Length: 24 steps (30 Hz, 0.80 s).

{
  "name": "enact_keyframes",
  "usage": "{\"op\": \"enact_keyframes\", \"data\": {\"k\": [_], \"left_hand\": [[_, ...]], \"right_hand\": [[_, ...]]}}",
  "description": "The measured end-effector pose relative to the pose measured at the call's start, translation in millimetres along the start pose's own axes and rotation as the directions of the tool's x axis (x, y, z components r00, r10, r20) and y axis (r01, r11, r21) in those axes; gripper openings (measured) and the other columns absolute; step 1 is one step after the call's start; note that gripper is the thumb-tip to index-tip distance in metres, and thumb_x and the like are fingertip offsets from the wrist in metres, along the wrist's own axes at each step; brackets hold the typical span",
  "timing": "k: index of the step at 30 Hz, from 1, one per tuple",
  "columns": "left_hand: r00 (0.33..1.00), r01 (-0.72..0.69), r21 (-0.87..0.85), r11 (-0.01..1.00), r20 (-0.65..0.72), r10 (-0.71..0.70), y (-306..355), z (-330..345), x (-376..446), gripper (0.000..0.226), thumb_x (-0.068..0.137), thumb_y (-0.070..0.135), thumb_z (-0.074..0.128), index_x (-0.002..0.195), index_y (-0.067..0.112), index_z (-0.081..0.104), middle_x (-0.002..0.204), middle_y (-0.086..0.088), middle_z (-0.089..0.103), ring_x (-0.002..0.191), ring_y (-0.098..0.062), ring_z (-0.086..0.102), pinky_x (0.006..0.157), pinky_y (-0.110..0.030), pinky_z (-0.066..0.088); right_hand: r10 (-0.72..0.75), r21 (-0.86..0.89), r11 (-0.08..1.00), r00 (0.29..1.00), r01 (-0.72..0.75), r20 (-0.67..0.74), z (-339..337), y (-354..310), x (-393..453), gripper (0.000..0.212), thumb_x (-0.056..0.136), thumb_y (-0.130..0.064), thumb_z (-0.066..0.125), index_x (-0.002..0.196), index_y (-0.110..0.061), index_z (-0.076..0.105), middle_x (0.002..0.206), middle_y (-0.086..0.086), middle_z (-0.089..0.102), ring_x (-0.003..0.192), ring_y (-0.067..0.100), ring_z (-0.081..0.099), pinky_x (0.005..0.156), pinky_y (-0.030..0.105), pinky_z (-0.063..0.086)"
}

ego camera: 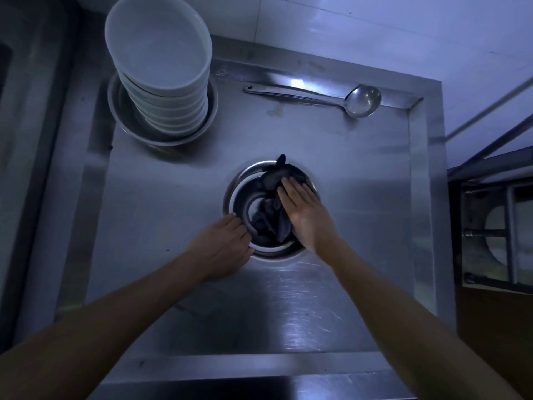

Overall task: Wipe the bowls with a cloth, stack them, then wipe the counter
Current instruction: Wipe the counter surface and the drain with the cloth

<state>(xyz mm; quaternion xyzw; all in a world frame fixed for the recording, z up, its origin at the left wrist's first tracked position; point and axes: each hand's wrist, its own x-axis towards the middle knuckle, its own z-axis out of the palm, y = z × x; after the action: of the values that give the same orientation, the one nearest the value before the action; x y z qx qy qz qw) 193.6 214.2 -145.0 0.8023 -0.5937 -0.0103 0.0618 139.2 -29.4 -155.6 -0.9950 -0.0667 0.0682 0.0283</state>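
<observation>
Right hand (pixel 302 209) presses flat on dark cloth (pixel 271 215) inside metal bowl (pixel 242 177); left hand (pixel 222 249) grips the bowl's near-left rim. No legible writing.

Your right hand (pixel 302 209) lies flat on the cloth (pixel 274 215), which sits in the bowl (pixel 239 180) on the counter (pixel 173 183). Your left hand (pixel 225 249) rests at the bowl's near-left rim, just left of your right hand. Well beyond your left hand, to the far left, a stack of bowls (pixel 161 67) stands in a metal basin (pixel 121 122). Behind your right hand, near the counter's back edge, a ladle (pixel 317 96) lies crosswise. Far right of your right hand, off the counter, is a rack (pixel 496 226).
</observation>
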Motion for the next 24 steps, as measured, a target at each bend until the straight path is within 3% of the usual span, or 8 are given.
{"op": "enact_keyframes", "data": {"k": [4,6,8,11,14,17,20,24], "left_hand": [[1.0,0.013,-0.008,1.0,-0.016,-0.013,1,-1,-1,0.032,0.098,0.027,0.049,0.084,0.007,0.071,0.08,-0.013,0.066,0.078,-0.033,0.061,0.098,-0.046,0.05],[1.0,0.023,-0.014,1.0,-0.021,-0.023,1,0,0,0.034,0.097,0.028,0.047,0.084,0.008,0.072,0.08,-0.012,0.067,0.079,-0.033,0.062,0.1,-0.045,0.05],[1.0,0.029,-0.024,0.999,-0.01,-0.029,0,0,1,0.037,0.096,0.03,0.045,0.082,0.009,0.072,0.079,-0.011,0.067,0.079,-0.032,0.063,0.101,-0.044,0.05],[0.999,0.035,-0.032,0.999,-0.014,-0.036,1,1,3,0.035,0.095,0.03,0.046,0.077,0.011,0.07,0.075,-0.01,0.065,0.075,-0.032,0.062,0.1,-0.044,0.048],[0.999,0.042,-0.036,0.998,0.001,-0.042,1,1,4,0.032,0.092,0.028,0.048,0.074,0.011,0.069,0.071,-0.01,0.064,0.07,-0.031,0.061,0.095,-0.043,0.051],[0.999,0.033,-0.049,0.998,0.004,-0.032,1,-1,7,0.029,0.091,0.028,0.05,0.073,0.011,0.067,0.071,-0.01,0.063,0.07,-0.032,0.059,0.091,-0.043,0.054],[0.999,0.037,-0.042,0.998,0.015,-0.036,2,-4,8,0.026,0.088,0.027,0.053,0.072,0.012,0.066,0.071,-0.011,0.063,0.07,-0.032,0.059,0.089,-0.041,0.054],[0.995,0.066,-0.068,0.995,0.075,-0.061,1,-4,7,0.026,0.087,0.029,0.051,0.074,0.013,0.066,0.072,-0.01,0.064,0.073,-0.032,0.061,0.091,-0.041,0.052]], "right_hand": [[0.19,0.089,0.976,0.977,-0.199,0.097,-1,-26,-4,0.076,0.076,-0.003,0.076,0.145,0.004,0.045,0.155,0.024,0.038,0.142,0.041,0.039,0.118,0.05,0.033],[0.191,0.152,0.967,0.978,-0.203,0.088,-1,-31,4,0.078,0.077,0.002,0.073,0.147,0.006,0.04,0.157,0.025,0.034,0.144,0.044,0.034,0.119,0.05,0.028],[0.106,0.194,0.973,0.99,-0.122,0.088,-3,-32,15,0.082,0.078,0.004,0.073,0.15,0.006,0.034,0.159,0.025,0.028,0.147,0.043,0.027,0.121,0.05,0.023],[-0.097,0.173,0.98,0.995,0.094,0.01,-4,-41,40,0.072,0.079,0.004,0.073,0.143,0.01,0.043,0.152,0.028,0.04,0.142,0.044,0.037,0.115,0.057,0.034],[-0.174,0.051,0.983,0.985,0.174,0.003,-8,-45,54,0.058,0.089,-0.002,0.052,0.146,0.008,0.041,0.154,0.025,0.038,0.145,0.041,0.033,0.116,0.056,0.033],[-0.069,-0.045,0.996,0.997,0.071,0.045,-7,-24,41,0.058,0.093,-0.008,0.04,0.149,0.006,0.036,0.158,0.024,0.032,0.148,0.038,0.028,0.119,0.052,0.03],[0.043,-0.086,0.995,0.999,-0.043,0.007,-4,-5,10,0.057,0.09,-0.006,0.052,0.145,0.006,0.044,0.154,0.022,0.04,0.145,0.036,0.037,0.117,0.049,0.034],[0.248,-0.01,0.969,0.969,-0.248,0.005,-12,-8,-24,0.065,0.085,-0.003,0.061,0.146,0.005,0.042,0.154,0.022,0.04,0.144,0.038,0.038,0.114,0.047,0.039]]}}
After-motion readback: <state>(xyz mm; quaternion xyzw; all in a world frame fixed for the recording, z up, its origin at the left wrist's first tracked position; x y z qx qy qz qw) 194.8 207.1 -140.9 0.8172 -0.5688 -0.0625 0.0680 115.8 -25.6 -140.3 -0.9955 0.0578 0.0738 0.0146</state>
